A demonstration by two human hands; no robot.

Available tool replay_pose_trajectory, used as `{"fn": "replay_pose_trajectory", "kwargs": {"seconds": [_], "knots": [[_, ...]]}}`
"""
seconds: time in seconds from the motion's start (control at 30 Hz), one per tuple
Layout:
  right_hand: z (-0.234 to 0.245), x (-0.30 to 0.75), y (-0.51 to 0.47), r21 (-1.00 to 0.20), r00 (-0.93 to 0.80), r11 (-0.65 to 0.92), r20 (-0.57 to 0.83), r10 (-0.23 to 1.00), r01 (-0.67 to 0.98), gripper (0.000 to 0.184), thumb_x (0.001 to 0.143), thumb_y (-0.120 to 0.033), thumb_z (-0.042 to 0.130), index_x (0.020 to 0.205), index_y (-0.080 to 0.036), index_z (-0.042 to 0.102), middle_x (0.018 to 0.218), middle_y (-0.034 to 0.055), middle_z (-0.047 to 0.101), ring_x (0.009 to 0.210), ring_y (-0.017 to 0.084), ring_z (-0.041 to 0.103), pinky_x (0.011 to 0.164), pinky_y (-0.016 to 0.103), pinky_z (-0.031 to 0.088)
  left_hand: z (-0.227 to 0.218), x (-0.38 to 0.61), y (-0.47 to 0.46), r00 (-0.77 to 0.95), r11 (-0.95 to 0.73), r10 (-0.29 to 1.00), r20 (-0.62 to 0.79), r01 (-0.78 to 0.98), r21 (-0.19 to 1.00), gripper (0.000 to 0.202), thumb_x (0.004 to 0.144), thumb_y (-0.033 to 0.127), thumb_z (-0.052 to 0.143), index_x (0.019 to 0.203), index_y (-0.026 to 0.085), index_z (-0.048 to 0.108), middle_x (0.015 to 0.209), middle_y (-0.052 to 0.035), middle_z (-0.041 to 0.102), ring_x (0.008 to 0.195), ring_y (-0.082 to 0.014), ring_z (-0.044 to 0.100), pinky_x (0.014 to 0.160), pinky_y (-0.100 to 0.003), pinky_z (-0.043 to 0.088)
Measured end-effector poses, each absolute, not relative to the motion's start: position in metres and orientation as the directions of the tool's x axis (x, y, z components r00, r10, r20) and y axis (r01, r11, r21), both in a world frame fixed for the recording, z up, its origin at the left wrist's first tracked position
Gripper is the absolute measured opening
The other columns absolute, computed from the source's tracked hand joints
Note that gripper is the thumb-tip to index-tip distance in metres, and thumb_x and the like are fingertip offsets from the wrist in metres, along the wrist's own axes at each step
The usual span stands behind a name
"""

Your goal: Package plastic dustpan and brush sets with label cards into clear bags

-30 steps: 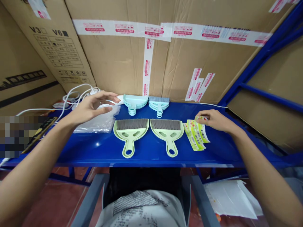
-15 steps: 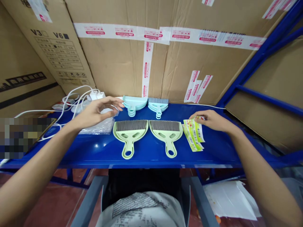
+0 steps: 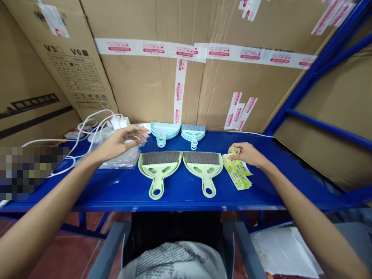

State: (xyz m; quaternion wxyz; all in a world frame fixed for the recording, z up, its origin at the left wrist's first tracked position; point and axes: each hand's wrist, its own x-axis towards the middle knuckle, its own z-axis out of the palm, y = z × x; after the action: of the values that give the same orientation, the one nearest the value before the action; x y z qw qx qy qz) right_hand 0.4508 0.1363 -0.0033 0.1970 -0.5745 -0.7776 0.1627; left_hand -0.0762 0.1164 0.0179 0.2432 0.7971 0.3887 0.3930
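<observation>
My left hand (image 3: 124, 140) hovers over a pile of clear plastic bags (image 3: 123, 157), its fingers loosely spread and holding nothing. With bent fingers, my right hand (image 3: 247, 153) grips the upper end of some yellow-green printed label cards (image 3: 236, 170), which fan out over the blue table. Two light green dustpans with grey-bristled brushes nested in them lie side by side: a left set (image 3: 158, 170) and a right set (image 3: 203, 168), handles toward me. Behind them are a stack of pale blue dustpans (image 3: 165, 130) and a stack of pale blue brushes (image 3: 193, 133).
White cables (image 3: 84, 126) and a white plug adapter (image 3: 120, 122) crowd the table's back left. Cardboard walls (image 3: 145, 85) stand behind the blue table (image 3: 186, 203), and a blue metal frame (image 3: 308, 77) rises at right. Chair arms (image 3: 107, 248) flank my lap.
My right hand has shifted slightly left with the label cards, which have turned to a steeper slant. My left hand has moved slightly left, away from the blue dustpans. The camera has tilted up slightly.
</observation>
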Motion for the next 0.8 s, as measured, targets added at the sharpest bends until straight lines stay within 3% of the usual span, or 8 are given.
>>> {"fn": "replay_pose_trajectory", "kwargs": {"seconds": [0.23, 0.37, 0.47, 0.57, 0.63, 0.7, 0.8], "knots": [[0.024, 0.462, 0.127, -0.512, -0.293, 0.307, 0.110, 0.950, 0.802, 0.037, 0.079, -0.057, 0.078, 0.085, -0.021, 0.079, 0.083, 0.0049, 0.079, 0.078, 0.023, 0.069, 0.071, 0.034, 0.050, 0.017, -0.075, 0.116, 0.373, -0.580, 0.809, 0.454, 0.381, 0.720, 0.039, 0.095, 0.044, 0.074, 0.124, 0.019, 0.069, 0.114, -0.0124, 0.077, 0.105, -0.0267, 0.076, 0.098, -0.046, 0.062], [0.074, 0.451, 0.113, -0.632, -0.298, 0.348, 0.189, 0.936, 0.692, 0.039, 0.075, -0.059, 0.087, 0.084, -0.022, 0.077, 0.079, 0.0055, 0.078, 0.071, 0.021, 0.069, 0.062, 0.032, 0.051, 0.029, -0.064, 0.117, 0.375, -0.579, 0.805, 0.460, 0.324, 0.748, 0.034, 0.093, 0.040, 0.078, 0.119, 0.019, 0.072, 0.115, -0.0121, 0.077, 0.103, -0.0254, 0.076, 0.096, -0.042, 0.062], [0.094, 0.405, 0.113, -0.752, -0.285, 0.422, 0.316, 0.905, 0.506, 0.036, 0.074, -0.054, 0.091, 0.084, -0.024, 0.075, 0.082, 0.0053, 0.078, 0.074, 0.022, 0.071, 0.062, 0.033, 0.053, 0.042, -0.039, 0.118, 0.414, -0.579, 0.782, 0.466, 0.206, 0.789, 0.034, 0.095, 0.039, 0.076, 0.122, 0.018, 0.070, 0.118, -0.0121, 0.076, 0.098, -0.0227, 0.076, 0.090, -0.038, 0.062], [0.084, 0.337, 0.122, -0.836, -0.309, 0.474, 0.389, 0.868, 0.278, 0.040, 0.069, -0.053, 0.094, 0.082, -0.023, 0.071, 0.083, 0.0043, 0.076, 0.073, 0.021, 0.071, 0.060, 0.033, 0.055, 0.045, -0.001, 0.121, 0.561, -0.550, 0.715, 0.416, 0.085, 0.831, 0.044, 0.099, 0.041, 0.071, 0.136, 0.019, 0.062, 0.123, -0.0131, 0.074, 0.103, -0.0229, 0.076, 0.087, -0.037, 0.062], [0.068, 0.299, 0.130, -0.867, -0.303, 0.474, 0.416, 0.858, 0.153, 0.044, 0.068, -0.055, 0.095, 0.081, -0.022, 0.069, 0.076, 0.0017, 0.072, 0.064, 0.016, 0.064, 0.053, 0.029, 0.050, 0.038, 0.020, 0.125, 0.624, -0.532, 0.686, 0.375, 0.077, 0.843, 0.052, 0.094, 0.038, 0.077, 0.139, 0.019, 0.059, 0.122, -0.0123, 0.074, 0.104, -0.0220, 0.075, 0.088, -0.037, 0.062], [0.052, 0.277, 0.136, -0.889, -0.279, 0.454, 0.422, 0.863, 0.060, 0.048, 0.066, -0.057, 0.096, 0.080, -0.021, 0.067, 0.072, -0.0006, 0.068, 0.059, 0.013, 0.059, 0.048, 0.026, 0.046, 0.028, 0.030, 0.131, 0.609, -0.512, 0.705, 0.364, 0.083, 0.855, 0.054, 0.086, 0.033, 0.084, 0.134, 0.017, 0.062, 0.112, -0.0095, 0.075, 0.097, -0.0194, 0.075, 0.086, -0.034, 0.061], [0.038, 0.277, 0.142, -0.917, -0.248, 0.398, 0.388, 0.888, -0.010, 0.054, 0.064, -0.062, 0.096, 0.081, -0.020, 0.065, 0.075, 0.0000, 0.068, 0.060, 0.013, 0.062, 0.048, 0.027, 0.051, 0.019, 0.019, 0.140, 0.545, -0.470, 0.763, 0.347, 0.099, 0.877, 0.044, 0.082, 0.029, 0.086, 0.120, 0.014, 0.069, 0.094, -0.0063, 0.076, 0.084, -0.0168, 0.074, 0.078, -0.031, 0.061]]}}
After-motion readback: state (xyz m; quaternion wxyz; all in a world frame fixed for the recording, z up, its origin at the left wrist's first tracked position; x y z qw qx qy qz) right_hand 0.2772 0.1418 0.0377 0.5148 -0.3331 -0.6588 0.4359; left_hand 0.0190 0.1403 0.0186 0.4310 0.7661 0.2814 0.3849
